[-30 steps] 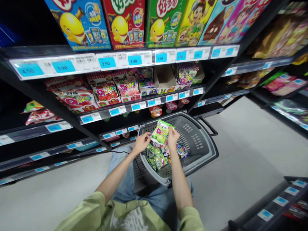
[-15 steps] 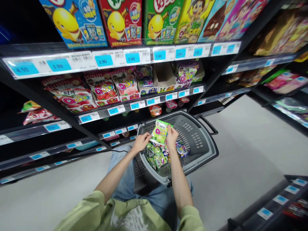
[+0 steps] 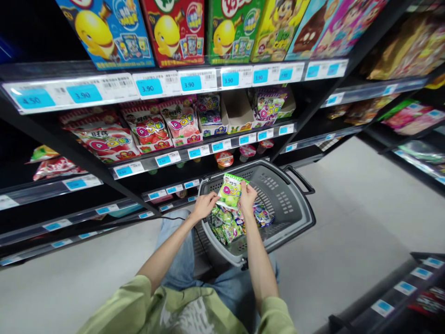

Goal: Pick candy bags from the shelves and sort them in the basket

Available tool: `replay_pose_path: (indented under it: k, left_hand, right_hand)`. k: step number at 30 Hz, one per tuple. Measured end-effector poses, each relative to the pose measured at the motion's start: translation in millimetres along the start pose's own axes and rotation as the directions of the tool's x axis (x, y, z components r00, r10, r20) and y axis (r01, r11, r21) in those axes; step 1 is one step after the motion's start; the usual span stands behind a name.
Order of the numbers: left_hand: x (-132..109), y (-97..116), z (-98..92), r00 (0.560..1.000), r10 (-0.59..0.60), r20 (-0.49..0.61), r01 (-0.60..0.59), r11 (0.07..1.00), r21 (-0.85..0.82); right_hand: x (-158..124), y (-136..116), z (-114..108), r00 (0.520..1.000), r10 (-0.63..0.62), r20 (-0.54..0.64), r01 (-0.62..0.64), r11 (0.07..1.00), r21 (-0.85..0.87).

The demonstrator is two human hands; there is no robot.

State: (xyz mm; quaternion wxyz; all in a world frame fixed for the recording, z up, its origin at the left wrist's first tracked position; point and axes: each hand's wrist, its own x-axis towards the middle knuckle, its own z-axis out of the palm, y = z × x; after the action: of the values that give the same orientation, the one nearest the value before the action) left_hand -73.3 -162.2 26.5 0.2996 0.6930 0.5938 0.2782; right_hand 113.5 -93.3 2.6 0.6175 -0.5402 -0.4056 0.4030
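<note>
A green and white bag of gummy candy (image 3: pixel 229 191) is held up over the shopping basket (image 3: pixel 306 222), its printed front facing me. My right hand (image 3: pixel 248 197) grips the bag's right side. At its lower left edge, my left hand (image 3: pixel 206 205) pinches the corner with closed fingers. Beneath lie several more candy bags (image 3: pixel 229 231), mostly green, with some purple and blue ones at the right, inside the grey basket. My right forearm hides part of that pile.
Ahead, a shelf carries red and pink candy bags (image 3: pixel 148 127), purple ones, and an open cardboard display box (image 3: pixel 238 111). Above stand colourful snack boxes (image 3: pixel 179 32). Cups with lids (image 3: pixel 224 159) sit on the shelf below. The basket's black handle (image 3: pixel 302 181) sticks out right.
Almost nothing differs. Both hands and the bag stay in place, with only a very slight shift of the bag and right hand to the left.
</note>
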Motion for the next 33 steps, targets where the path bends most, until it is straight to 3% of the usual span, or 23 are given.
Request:
replay_pose_path:
  k: [33]
  left_hand:
    - [-0.3,-3.1,3.9,0.999,-0.046,0.0,0.045,0.985,0.167]
  right_hand:
    - [-2.2,-2.0,0.1,1.0,0.004,0.011,-0.004,1.0,-0.002]
